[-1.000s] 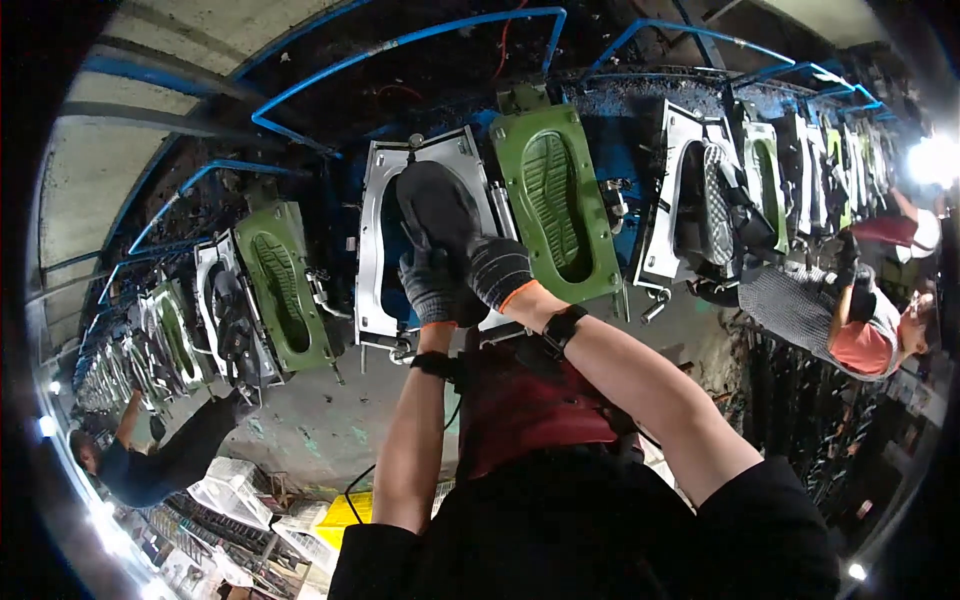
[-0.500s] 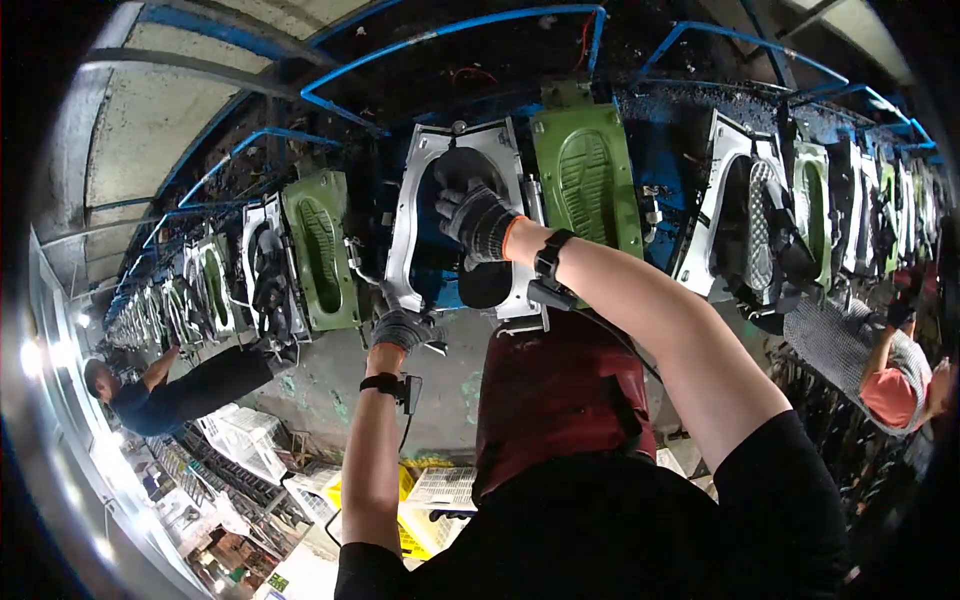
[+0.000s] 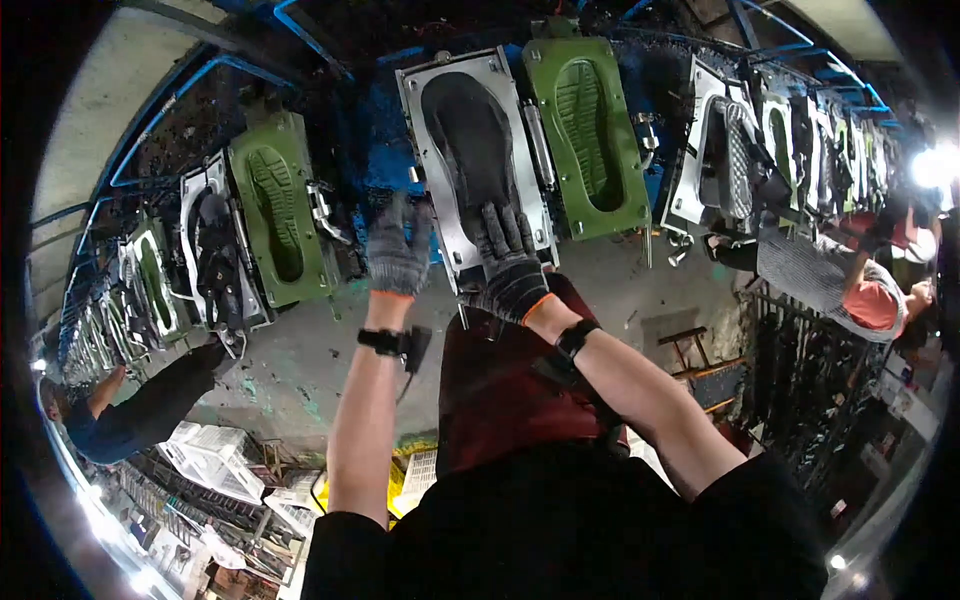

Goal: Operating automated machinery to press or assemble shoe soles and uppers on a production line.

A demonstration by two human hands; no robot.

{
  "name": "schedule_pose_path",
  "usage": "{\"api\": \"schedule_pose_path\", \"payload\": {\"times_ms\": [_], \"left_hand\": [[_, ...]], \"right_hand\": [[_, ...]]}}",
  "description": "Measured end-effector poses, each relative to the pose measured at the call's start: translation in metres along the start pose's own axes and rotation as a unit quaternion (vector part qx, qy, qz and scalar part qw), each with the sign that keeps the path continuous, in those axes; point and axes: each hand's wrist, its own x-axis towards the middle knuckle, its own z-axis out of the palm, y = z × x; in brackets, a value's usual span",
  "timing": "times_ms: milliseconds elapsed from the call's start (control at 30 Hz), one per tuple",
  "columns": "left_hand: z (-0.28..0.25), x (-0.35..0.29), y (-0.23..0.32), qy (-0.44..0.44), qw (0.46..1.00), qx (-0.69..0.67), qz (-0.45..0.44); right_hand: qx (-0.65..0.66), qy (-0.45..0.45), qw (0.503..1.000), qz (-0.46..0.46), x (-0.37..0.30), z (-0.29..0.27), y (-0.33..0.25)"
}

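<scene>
A silver shoe-sole mould frame (image 3: 441,172) lies in front of me, with a dark sole-shaped piece (image 3: 467,135) filling its opening. My right hand (image 3: 512,272), in a grey striped knit glove with an orange cuff, rests with spread fingers on the near end of that dark piece. Just off the frame's left edge is my left hand (image 3: 399,248), gloved likewise, its fingers stretched away from me and slightly blurred; nothing shows in it. Hinged at the frame's right stands a green mould half (image 3: 586,135) with a ribbed sole-shaped hollow.
Another green mould half (image 3: 277,210) stands to the left, and more moulds run along both sides. Blue bars (image 3: 225,62) cross above. One person (image 3: 110,420) is at the far left, another (image 3: 870,290) at the right. White crates (image 3: 215,455) stand behind on the left.
My right hand has drawn back from the far part of the dark piece to its near end. My left hand has left the frame's near corner and moved forward. The dark piece now fills the frame's opening.
</scene>
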Motion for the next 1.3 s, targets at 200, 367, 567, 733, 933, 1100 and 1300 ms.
{"api": "schedule_pose_path", "payload": {"times_ms": [200,367,567,733,933,1100,1300], "left_hand": [[0.046,0.141,0.090,0.108,0.952,0.165,0.233],[0.116,0.103,0.064,0.086,0.920,0.303,0.232],[0.123,0.104,0.109,-0.107,0.853,0.483,0.167],[0.118,0.134,0.102,-0.009,0.908,0.351,0.229],[0.128,0.144,0.091,0.017,0.900,0.354,0.252],[0.136,0.109,0.103,-0.076,0.876,0.419,0.228],[0.109,0.105,0.104,-0.034,0.876,0.440,0.192]], "right_hand": [[-0.034,-0.010,0.994,0.099,-0.030,0.002,-0.013],[-0.054,-0.082,0.988,0.118,-0.031,-0.008,-0.010],[0.007,-0.110,0.989,0.096,-0.039,-0.031,0.004],[0.023,-0.107,0.992,0.071,-0.040,-0.032,0.013],[0.065,-0.110,0.988,0.084,-0.040,-0.046,0.027],[0.084,-0.147,0.983,0.071,-0.040,-0.049,0.040],[0.071,-0.150,0.984,0.060,-0.056,-0.032,0.012]]}}
